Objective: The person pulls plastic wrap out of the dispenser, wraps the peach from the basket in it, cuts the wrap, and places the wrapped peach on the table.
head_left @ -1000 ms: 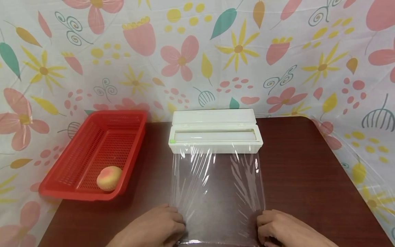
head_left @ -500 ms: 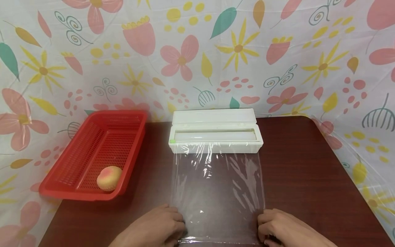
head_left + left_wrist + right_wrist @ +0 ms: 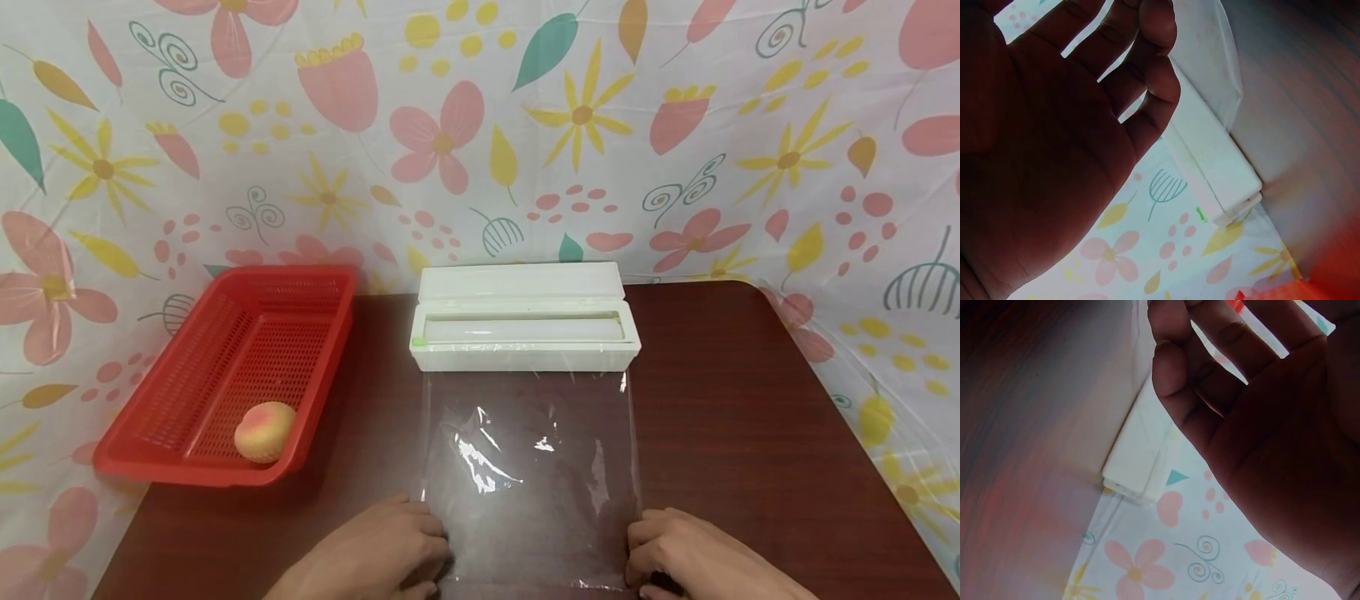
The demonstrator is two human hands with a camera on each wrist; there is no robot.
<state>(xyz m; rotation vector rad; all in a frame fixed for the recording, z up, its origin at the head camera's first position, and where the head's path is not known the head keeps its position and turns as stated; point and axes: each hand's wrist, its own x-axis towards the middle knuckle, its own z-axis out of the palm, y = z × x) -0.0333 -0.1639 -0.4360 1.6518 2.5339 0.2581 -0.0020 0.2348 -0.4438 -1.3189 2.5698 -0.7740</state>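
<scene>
A sheet of clear cling film (image 3: 525, 475) stretches from a white cling film dispenser (image 3: 525, 357) toward the near side of the table. My left hand (image 3: 378, 546) grips the film's near left corner with curled fingers. At the opposite corner, my right hand (image 3: 701, 550) pinches the film's right edge. The dispenser's lid (image 3: 521, 283) is raised, and a white roll (image 3: 521, 330) lies inside. Both wrist views show curled fingers in front of the dispenser; the thumbs' grip on the film is hidden there.
To the left, a red plastic basket (image 3: 225, 477) holds one peach (image 3: 265, 432). The dark wooden table (image 3: 735, 417) meets a flower-printed cloth (image 3: 480, 125) behind the dispenser and at both sides.
Both hands stay almost in place. The film's streaky creases by the dispenser have faded, and its bright glints now sit mid-sheet; it looks flatter against the table.
</scene>
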